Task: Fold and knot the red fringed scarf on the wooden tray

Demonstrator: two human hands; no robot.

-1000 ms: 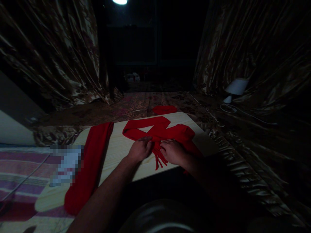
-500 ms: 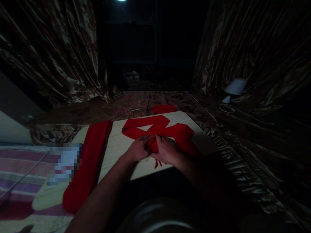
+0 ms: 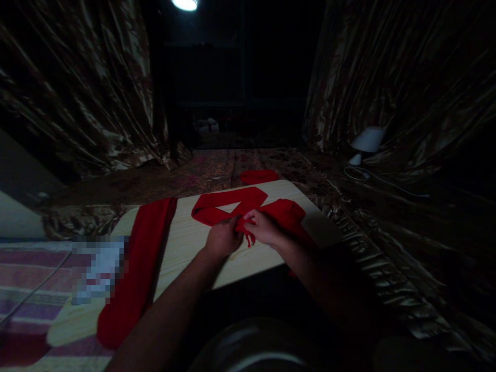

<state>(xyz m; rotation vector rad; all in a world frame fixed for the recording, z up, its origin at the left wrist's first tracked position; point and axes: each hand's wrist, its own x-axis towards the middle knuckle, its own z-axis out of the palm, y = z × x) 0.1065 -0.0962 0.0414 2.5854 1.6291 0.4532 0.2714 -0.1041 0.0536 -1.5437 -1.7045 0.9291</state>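
Observation:
A red fringed scarf [image 3: 284, 212] lies looped over itself on a pale wooden board [image 3: 186, 253]. My left hand [image 3: 223, 238] is closed on the scarf where its bands cross, its fingertips partly hidden by the cloth. Just to its right, my right hand [image 3: 264, 228] pinches the scarf near its fringed end, thumb and fingers close together. A few red tassels hang between the two hands. The scarf's other part runs under my right forearm toward the near edge, in shadow.
A long folded red cloth [image 3: 141, 258] lies across the board's left side, beside a blurred-out pale item [image 3: 98, 276]. Another red piece [image 3: 259, 176] rests past the far edge. Striped bedding [image 3: 31, 279] is at left; a small white lamp [image 3: 368, 139] with its cord stands right.
My right hand has lifted and turned, now pinching the fringed end. The tassels have been drawn up from below the hands. My left hand stays on the scarf.

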